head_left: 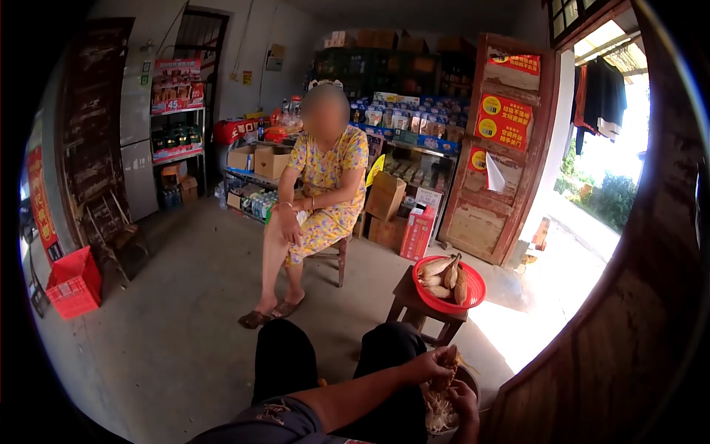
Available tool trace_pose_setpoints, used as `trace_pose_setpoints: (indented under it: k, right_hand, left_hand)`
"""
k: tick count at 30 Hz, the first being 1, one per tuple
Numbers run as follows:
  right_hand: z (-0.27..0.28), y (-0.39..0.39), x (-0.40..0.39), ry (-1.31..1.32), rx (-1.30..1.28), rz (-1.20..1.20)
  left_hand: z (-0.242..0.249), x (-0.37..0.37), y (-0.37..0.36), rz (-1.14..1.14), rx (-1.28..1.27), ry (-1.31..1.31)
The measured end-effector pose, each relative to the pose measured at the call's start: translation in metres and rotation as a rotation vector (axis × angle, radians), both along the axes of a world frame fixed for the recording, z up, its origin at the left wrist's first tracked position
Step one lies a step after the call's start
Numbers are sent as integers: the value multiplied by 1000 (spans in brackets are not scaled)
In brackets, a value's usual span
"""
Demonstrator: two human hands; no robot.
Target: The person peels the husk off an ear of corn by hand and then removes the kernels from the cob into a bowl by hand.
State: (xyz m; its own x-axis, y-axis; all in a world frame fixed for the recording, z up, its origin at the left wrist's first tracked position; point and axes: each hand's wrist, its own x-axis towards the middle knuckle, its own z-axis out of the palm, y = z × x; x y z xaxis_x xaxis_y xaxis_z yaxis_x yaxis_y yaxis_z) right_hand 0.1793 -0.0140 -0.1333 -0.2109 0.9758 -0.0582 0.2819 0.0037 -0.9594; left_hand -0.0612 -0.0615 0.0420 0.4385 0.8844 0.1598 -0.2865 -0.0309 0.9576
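My left hand (pixel 429 365) grips the upper part of a brown corn cob (pixel 448 362) held upright over a bowl (pixel 442 414) at my knees. Just below it, my right hand (pixel 464 399) touches the cob's lower end, fingers curled against it. Pale loose bits lie in the bowl under both hands. A red basket (pixel 473 300) with several more husked cobs (pixel 444 277) stands on a small wooden stool (pixel 414 303) just beyond my knees.
A person in a yellow floral dress (pixel 325 192) sits on a stool facing me across the concrete floor. Shop shelves and cardboard boxes (pixel 384 200) line the back. A red crate (pixel 72 283) sits left; an open doorway (pixel 584 222) lies right.
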Motion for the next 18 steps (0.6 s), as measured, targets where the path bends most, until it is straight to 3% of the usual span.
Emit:
trace_pose_setpoints:
  k: [2, 4, 12, 18]
  right_hand:
    - [113, -35, -31, 430, 68, 129]
    - [139, -46, -35, 742, 3, 147]
    - [133, -42, -44, 622, 56, 98]
    - [159, -60, -47, 479, 144, 77]
  left_hand:
    - [10, 4, -7, 48, 1, -4]
    - [20, 3, -13, -28, -55, -51]
    - [6, -7, -8, -221, -30, 46]
    - [12, -5, -16, -197, -32, 4]
